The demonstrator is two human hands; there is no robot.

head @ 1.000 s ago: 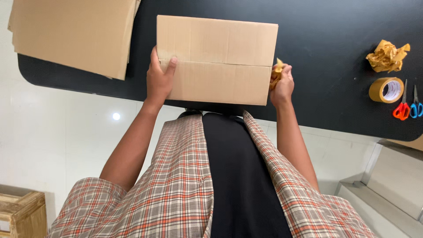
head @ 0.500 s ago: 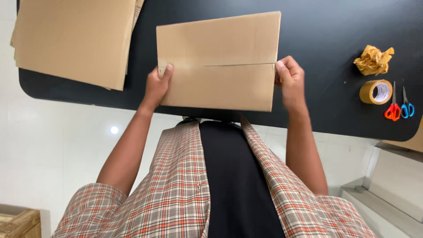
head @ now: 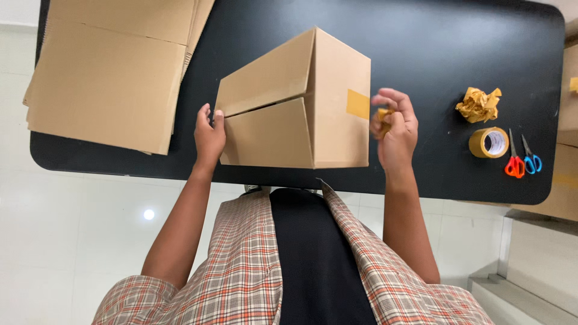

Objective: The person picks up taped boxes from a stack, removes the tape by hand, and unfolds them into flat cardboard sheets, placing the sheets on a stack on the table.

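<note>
While the cardboard box point(head: 301, 105) stands on the black table point(head: 433, 54), tipped so one side panel with a strip of tan tape faces up, the left hand point(head: 209, 133) grips its edge at nine o'clock, fingers curled around the flap. At three o'clock of the box, just apart from it, the right hand point(head: 394, 129) pinches a small wad of tan tape point(head: 382, 117) between thumb and half-curled fingers. Farther toward three o'clock lie a crumpled tape ball point(head: 478, 104), a tape roll point(head: 489, 142) and scissors point(head: 522, 161). Flattened cardboard sheets point(head: 108, 72) rest at ten o'clock.
</note>
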